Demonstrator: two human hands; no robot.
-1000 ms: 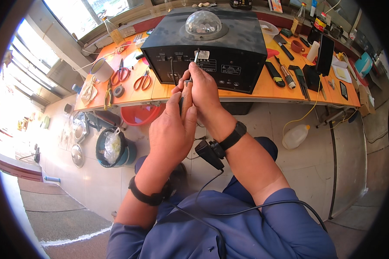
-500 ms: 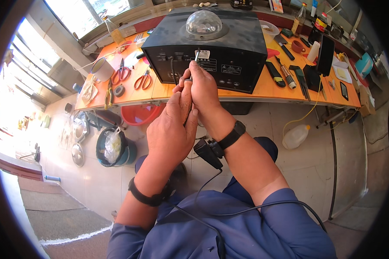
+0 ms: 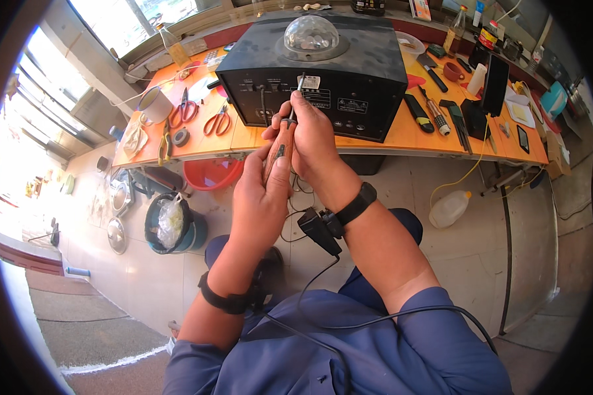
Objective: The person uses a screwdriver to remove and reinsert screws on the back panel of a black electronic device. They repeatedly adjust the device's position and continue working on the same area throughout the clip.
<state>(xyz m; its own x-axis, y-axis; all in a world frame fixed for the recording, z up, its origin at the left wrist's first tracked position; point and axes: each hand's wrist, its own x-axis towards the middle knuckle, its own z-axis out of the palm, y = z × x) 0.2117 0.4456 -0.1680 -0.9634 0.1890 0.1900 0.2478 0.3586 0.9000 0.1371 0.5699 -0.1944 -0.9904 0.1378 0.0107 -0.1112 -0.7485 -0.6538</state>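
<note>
A screwdriver (image 3: 282, 145) with a reddish-brown handle points up and away from me. My left hand (image 3: 262, 185) is closed round the lower end of the handle. My right hand (image 3: 315, 135) pinches the metal shaft ahead of it, thumb and fingers curled in. The tip meets, or nearly meets, the upper edge of the panel facing me on a black metal box (image 3: 369, 99); exact contact is too small to tell. That panel carries labels, sockets and a plugged-in black cable (image 3: 263, 104). A clear dome (image 3: 311, 34) sits on top of the box.
The orange table (image 3: 237, 143) holds scissors (image 3: 217, 122), pliers (image 3: 165, 149), tape (image 3: 181, 137) and a mug (image 3: 155, 105) at left. Knives, a heat-tool-like piece (image 3: 437, 118) and a phone on a stand (image 3: 495, 85) stand right. Below are a red basin (image 3: 211, 176) and bucket (image 3: 194, 236).
My left hand has slid down and turned on the handle, so more of the screwdriver's handle shows. My right hand stays on the shaft, and the box has not moved.
</note>
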